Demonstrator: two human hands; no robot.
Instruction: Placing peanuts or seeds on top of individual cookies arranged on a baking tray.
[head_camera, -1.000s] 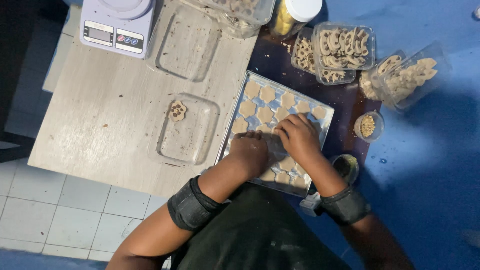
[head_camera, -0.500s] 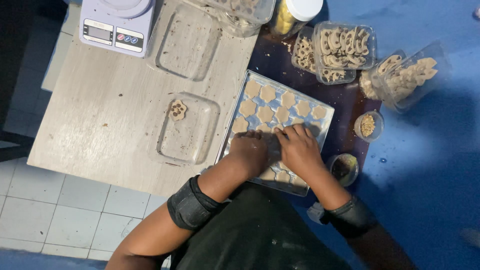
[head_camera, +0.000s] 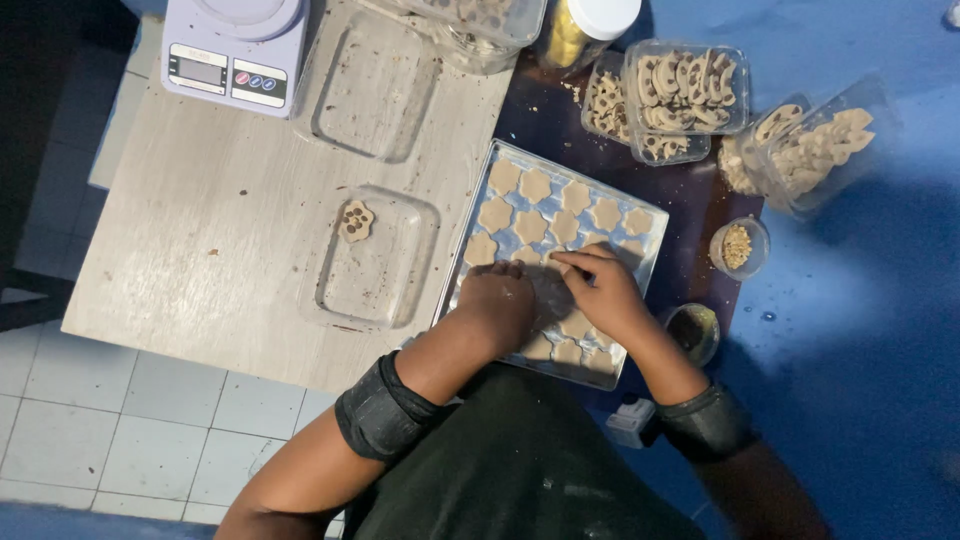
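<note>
A: Report hand status, nearest items first.

B: Both hands work side by side over the near half of the metal baking tray (head_camera: 470, 262). The left hand (head_camera: 500, 303) is curled palm-down on the tray's near-left part; its fingers are hidden beneath it, so whether it grips a piece or merely steadies the tray cannot be told. The right hand (head_camera: 600, 290) lies just beside it, fingers drawn together and pointing left, tips pressing on a dough piece near the tray's centre. Neither hand is clamped on a tool.

A: Tray contents?

B: Flower-shaped raw cookies (head_camera: 530, 226) in rows, flat and spaced apart, probably so they do not fuse. Several near ones are covered by the hands.

A: Items on the right?

B: A small dark bowl (head_camera: 694, 331) touches the tray's near-right corner; a small cup of chopped nuts (head_camera: 738, 246) sits a little farther along. Both lie close to the right hand, a sensible position for toppings.

A: And left?

B: Two clear shallow trays on the pale wooden board (head_camera: 200, 230). The near clear tray (head_camera: 380, 262) carries one finished cookie with dark dots (head_camera: 356, 221) on its left rim; the far clear tray (head_camera: 372, 88) shows only smears.

A: Far edge?

B: A digital kitchen scale (head_camera: 232, 50) at far left, a white-capped jar (head_camera: 585, 28) at centre, and clear plastic boxes of shaped biscuits (head_camera: 685, 92) at far right, well apart from the hands.
</note>
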